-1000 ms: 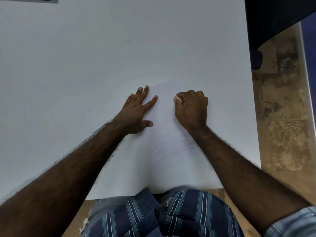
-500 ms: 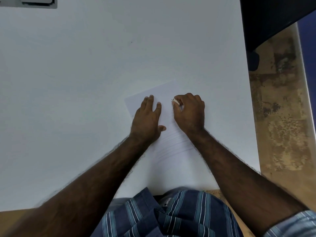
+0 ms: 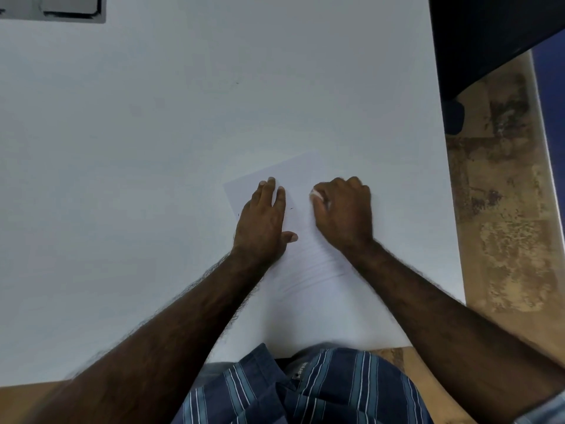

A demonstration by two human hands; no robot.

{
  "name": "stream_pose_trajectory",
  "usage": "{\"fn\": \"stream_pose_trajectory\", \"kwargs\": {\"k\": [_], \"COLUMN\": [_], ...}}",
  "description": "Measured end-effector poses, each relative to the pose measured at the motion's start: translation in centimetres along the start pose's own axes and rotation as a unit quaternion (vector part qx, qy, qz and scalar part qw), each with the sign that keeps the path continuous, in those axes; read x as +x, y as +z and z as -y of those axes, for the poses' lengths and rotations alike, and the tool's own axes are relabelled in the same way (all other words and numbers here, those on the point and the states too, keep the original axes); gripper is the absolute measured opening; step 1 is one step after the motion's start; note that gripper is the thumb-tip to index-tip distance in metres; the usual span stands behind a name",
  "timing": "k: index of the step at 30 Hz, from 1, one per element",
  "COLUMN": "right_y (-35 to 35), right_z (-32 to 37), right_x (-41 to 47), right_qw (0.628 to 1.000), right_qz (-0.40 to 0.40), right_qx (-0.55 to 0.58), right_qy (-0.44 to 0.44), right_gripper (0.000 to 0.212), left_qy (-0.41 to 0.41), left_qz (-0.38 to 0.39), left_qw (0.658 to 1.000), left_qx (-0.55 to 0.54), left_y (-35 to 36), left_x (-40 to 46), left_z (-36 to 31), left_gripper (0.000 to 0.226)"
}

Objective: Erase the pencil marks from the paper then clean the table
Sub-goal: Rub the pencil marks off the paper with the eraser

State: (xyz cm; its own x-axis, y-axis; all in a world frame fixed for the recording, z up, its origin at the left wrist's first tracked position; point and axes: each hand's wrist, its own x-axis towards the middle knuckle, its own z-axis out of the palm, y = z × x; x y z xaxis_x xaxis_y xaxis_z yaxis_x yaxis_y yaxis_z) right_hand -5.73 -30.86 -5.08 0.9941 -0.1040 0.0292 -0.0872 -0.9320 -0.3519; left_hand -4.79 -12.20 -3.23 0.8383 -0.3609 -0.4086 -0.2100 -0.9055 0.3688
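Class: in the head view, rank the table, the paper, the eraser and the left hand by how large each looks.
1. Table
2. Paper
3. Left hand
4. Eraser, mostly hidden in the right hand, so only a white tip shows.

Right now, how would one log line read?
left hand: flat on paper | right hand: gripping eraser | stage: erasing

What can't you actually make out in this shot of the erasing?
All in the head view:
- Eraser: only a white tip shows; the right hand curls round the rest.
- Paper under the left hand: hidden by palm and fingers.
- Pencil lines: too faint to read.
- Grey object at the top left: cut by the frame edge.
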Motion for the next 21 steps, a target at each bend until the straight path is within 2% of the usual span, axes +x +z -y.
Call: {"fn": "stream_pose_trajectory", "kwargs": {"k": [3, 5, 10, 12, 15, 17, 19, 21], "right_y": [0.4, 0.3, -0.2, -0.2, 0.2, 0.2, 0.3, 0.1], "right_z": [1.8, 1.8, -0.2, 0.6, 2.3, 1.7, 0.5, -0.5], "right_x": [-3.1, -3.4, 0.5, 0.1, -2.8, -3.1, -1.6, 0.0], "right_qw": [0.992, 0.988, 0.999, 1.000, 0.994, 0.988, 0.993, 0.999], "right_qz": [0.063, 0.069, -0.012, -0.004, 0.058, 0.067, 0.037, -0.003], "right_qx": [0.002, -0.012, -0.019, -0.014, -0.014, -0.023, -0.032, -0.031], "right_qy": [-0.110, -0.134, 0.030, 0.018, -0.095, -0.139, -0.104, -0.032], "right_gripper": [0.020, 0.021, 0.014, 0.016, 0.023, 0.025, 0.019, 0.012], "left_qy": [0.007, 0.008, 0.011, 0.011, 0.010, 0.010, 0.015, 0.014], "left_qz": [-0.005, -0.001, -0.003, -0.001, 0.000, 0.001, 0.000, -0.002], "left_qw": [1.000, 1.000, 1.000, 1.000, 1.000, 1.000, 1.000, 1.000], "left_qx": [-0.005, -0.007, -0.007, -0.005, -0.009, -0.010, -0.009, -0.008], "left_y": [0.0, 0.0, 0.0, 0.1, 0.2, 0.3, 0.3, 0.3], "left_x": [0.1, 0.1, 0.1, 0.0, 0.1, 0.2, 0.2, 0.1], "left_z": [0.2, 0.2, 0.3, 0.3, 0.4, 0.5, 0.5, 0.5], "left_gripper": [0.102, 0.102, 0.105, 0.105, 0.103, 0.102, 0.104, 0.105]}}
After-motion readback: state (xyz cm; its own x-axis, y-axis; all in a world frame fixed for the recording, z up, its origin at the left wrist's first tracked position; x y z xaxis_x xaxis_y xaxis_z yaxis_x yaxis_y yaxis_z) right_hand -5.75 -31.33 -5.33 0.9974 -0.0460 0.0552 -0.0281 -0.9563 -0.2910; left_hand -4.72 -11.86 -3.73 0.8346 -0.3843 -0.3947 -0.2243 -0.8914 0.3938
